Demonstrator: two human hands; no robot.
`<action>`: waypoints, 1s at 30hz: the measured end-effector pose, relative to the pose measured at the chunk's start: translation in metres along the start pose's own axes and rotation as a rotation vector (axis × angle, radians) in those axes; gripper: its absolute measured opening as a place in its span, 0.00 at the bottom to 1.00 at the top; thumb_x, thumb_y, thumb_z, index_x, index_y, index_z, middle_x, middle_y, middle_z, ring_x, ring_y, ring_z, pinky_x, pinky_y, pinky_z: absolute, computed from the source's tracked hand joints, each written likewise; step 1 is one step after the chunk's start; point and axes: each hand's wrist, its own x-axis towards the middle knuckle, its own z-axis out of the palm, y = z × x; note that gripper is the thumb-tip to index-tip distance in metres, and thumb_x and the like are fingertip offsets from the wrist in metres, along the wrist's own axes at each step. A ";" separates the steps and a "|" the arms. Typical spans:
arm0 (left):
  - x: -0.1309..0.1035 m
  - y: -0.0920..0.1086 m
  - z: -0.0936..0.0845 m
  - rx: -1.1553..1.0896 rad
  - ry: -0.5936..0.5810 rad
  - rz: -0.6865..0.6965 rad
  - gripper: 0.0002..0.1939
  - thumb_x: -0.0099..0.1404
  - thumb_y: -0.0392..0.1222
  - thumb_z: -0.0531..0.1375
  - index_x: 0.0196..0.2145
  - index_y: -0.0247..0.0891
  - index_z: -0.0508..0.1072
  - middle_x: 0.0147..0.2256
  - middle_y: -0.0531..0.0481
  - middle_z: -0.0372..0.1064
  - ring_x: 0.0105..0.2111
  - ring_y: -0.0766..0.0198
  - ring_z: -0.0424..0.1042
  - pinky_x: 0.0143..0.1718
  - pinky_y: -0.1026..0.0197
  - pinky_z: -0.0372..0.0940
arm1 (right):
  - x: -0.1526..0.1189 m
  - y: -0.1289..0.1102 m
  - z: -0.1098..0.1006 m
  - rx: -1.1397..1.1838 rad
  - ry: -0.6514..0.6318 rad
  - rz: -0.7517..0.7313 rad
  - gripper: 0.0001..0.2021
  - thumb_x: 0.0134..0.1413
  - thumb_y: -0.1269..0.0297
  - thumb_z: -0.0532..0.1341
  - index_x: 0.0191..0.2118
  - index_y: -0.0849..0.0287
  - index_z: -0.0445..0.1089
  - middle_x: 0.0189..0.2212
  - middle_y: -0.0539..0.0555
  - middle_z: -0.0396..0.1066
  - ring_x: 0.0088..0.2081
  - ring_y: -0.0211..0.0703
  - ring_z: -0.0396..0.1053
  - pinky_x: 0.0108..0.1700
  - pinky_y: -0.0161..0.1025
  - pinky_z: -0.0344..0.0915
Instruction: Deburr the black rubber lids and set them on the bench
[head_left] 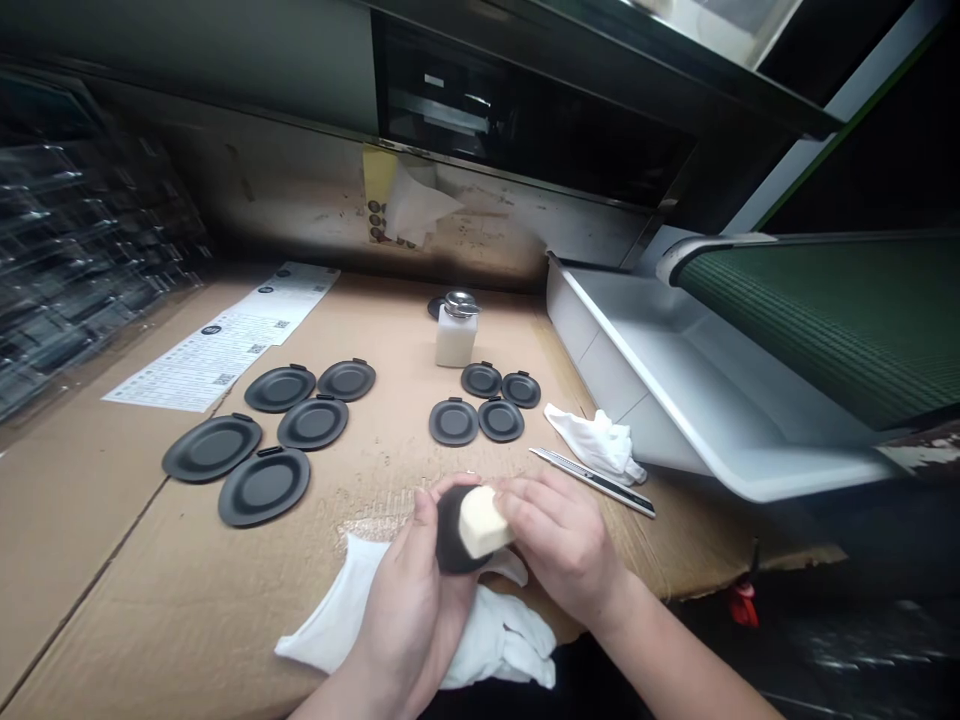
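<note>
Near the front edge of the cardboard-covered table, my left hand [416, 585] holds a dark round disc [451, 530] with the thumb and fingers around its edge. My right hand [559, 535] grips a cream-coloured block [481, 522], which lies against the face of the disc. Under my hands is a white cloth [502, 640]. Several black oval discs with small tabs [264, 487] lie to the left, and several smaller ones [453, 421] lie beyond my hands. Behind these smaller discs stands a white bottle with a metal top [456, 338].
A utility knife [596, 480] and a crumpled white cloth [600, 443] lie to the right, beside a large white tray [652, 400]. A green conveyor belt [832, 310] is at the far right. Printed label sheets [225, 335] lie back left, near stacked clear plastic pieces [75, 240].
</note>
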 end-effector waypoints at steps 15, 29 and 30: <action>-0.002 0.003 -0.005 -0.173 0.015 -0.106 0.24 0.65 0.51 0.47 0.48 0.28 0.65 0.46 0.26 0.69 0.49 0.43 0.67 0.52 0.48 0.60 | -0.064 0.018 -0.044 -0.219 -0.105 0.637 0.12 0.56 0.63 0.55 0.46 0.52 0.65 0.42 0.51 0.71 0.42 0.44 0.70 0.39 0.38 0.69; -0.001 -0.001 -0.008 -0.082 -0.038 -0.024 0.23 0.66 0.50 0.45 0.45 0.28 0.67 0.44 0.28 0.70 0.45 0.45 0.70 0.48 0.48 0.62 | -0.053 0.005 -0.042 -0.130 -0.052 0.482 0.14 0.53 0.66 0.58 0.47 0.52 0.63 0.34 0.49 0.70 0.36 0.38 0.69 0.38 0.34 0.66; -0.002 -0.001 -0.007 -0.088 -0.034 -0.033 0.23 0.66 0.50 0.45 0.45 0.28 0.67 0.44 0.28 0.71 0.45 0.46 0.70 0.48 0.48 0.62 | -0.052 0.004 -0.038 -0.086 -0.070 0.471 0.12 0.53 0.66 0.58 0.45 0.53 0.64 0.34 0.49 0.69 0.36 0.38 0.68 0.38 0.35 0.66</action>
